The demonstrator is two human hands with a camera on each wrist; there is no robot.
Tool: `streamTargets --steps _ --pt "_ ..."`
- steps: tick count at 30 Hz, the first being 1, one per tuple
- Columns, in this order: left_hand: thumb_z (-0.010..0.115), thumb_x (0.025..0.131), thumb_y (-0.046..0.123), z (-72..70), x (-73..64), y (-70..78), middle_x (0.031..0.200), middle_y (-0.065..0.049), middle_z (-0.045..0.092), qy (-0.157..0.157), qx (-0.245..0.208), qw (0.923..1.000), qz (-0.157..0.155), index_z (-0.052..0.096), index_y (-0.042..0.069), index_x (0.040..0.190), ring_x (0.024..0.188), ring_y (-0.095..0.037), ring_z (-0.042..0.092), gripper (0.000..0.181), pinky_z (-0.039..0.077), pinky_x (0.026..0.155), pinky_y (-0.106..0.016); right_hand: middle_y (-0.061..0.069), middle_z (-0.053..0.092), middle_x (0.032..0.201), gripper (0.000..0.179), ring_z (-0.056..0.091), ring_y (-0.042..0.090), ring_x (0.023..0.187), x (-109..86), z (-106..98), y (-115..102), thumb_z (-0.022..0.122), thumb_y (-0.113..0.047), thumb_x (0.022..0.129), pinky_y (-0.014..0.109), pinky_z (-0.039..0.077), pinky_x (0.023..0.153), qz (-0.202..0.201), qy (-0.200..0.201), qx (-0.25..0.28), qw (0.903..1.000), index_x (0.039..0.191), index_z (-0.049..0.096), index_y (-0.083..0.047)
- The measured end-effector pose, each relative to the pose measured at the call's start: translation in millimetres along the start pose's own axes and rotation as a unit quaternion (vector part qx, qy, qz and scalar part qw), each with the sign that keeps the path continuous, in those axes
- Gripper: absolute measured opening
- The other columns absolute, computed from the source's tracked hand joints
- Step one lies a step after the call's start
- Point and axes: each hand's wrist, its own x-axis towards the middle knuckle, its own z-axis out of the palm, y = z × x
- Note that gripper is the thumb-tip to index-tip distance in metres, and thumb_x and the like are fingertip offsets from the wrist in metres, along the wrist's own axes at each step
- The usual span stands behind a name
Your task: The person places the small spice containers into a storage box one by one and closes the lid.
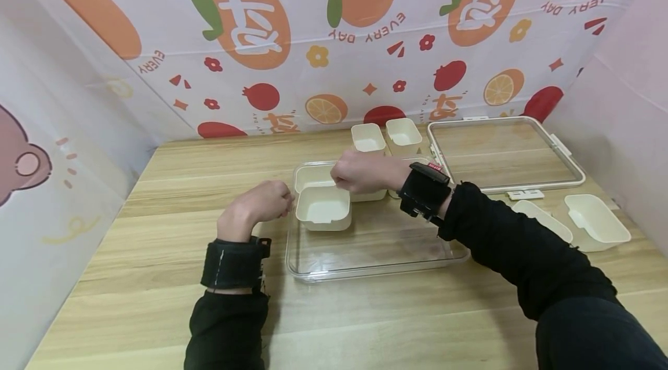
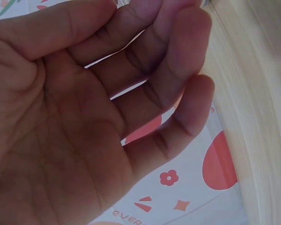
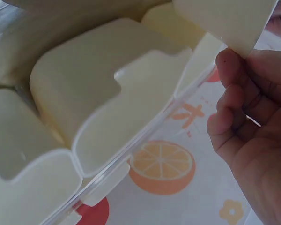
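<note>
A cream plastic box (image 1: 323, 210) is over the left part of a clear tray (image 1: 365, 268). My right hand (image 1: 367, 171) pinches its corner between thumb and fingers; the right wrist view shows the held box (image 3: 225, 21) at the upper right. Along the tray's back side sit several cream boxes, one at the back left (image 1: 313, 176) behind the held box. My left hand (image 1: 263, 207) is beside the tray's left rim, fingers loosely bent, fingertips close to the held box's left side. Its palm (image 2: 70, 136) shows nothing in it in the left wrist view.
Two small cream boxes (image 1: 367, 138) stand behind the tray. A white-framed clear lid (image 1: 508, 190) lies at the back right. Two more cream boxes (image 1: 597, 219) stand at the right, one partly behind the right sleeve. A printed cloth (image 1: 297, 86) hangs along the table's back edge.
</note>
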Motion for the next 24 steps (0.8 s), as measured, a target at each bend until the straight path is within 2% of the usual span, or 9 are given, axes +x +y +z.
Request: streamTargets --steps 5,11,19,24 --pt "0.041 0.096 0.0 0.5 -0.2 0.2 0.06 0.001 0.045 0.004 -0.001 1.0 0.002 0.058 0.002 0.067 0.055 -0.013 0.036 0.034 0.031 0.056 -0.028 -0.001 0.05 0.068 0.017 0.046 0.015 0.066 4.4 6.3 -4.0 0.059 0.0 0.095 0.032 0.044 0.063 0.005 -0.002 -0.046 0.9989 0.081 0.068 -0.003" --pt "0.044 0.09 -0.004 0.8 0.0 0.1 0.061 0.001 0.046 0.005 0.012 0.9999 0.007 0.059 0.003 0.067 0.057 -0.013 0.039 0.028 0.032 0.057 -0.028 0.004 0.06 0.068 0.018 0.055 0.02 0.066 6.8 15.1 -7.3 0.055 0.004 0.093 0.038 0.05 0.065 -0.033 0.006 -0.123 0.9919 0.082 0.069 -0.002" --pt "0.045 0.092 -0.002 2.3 0.4 -0.1 0.061 0.001 0.046 0.005 0.021 0.9998 0.002 0.059 0.004 0.068 0.057 -0.013 0.039 0.029 0.032 0.057 -0.028 0.006 0.069 0.072 0.023 0.065 0.025 0.072 12.6 26.3 -12.6 0.056 0.006 0.087 0.039 0.052 0.066 -0.058 0.026 -0.235 0.9698 0.077 0.073 -0.006" --pt "0.045 0.096 0.001 3.4 -0.2 0.2 0.06 0.001 0.046 0.008 0.02 0.9997 -0.008 0.06 0.003 0.069 0.055 -0.013 0.038 0.03 0.031 0.056 -0.028 0.005 0.07 0.075 0.023 0.065 0.023 0.076 17.1 28.8 -18.1 0.058 0.003 0.089 0.036 0.052 0.066 -0.043 0.002 -0.286 0.9571 0.082 0.076 -0.01"
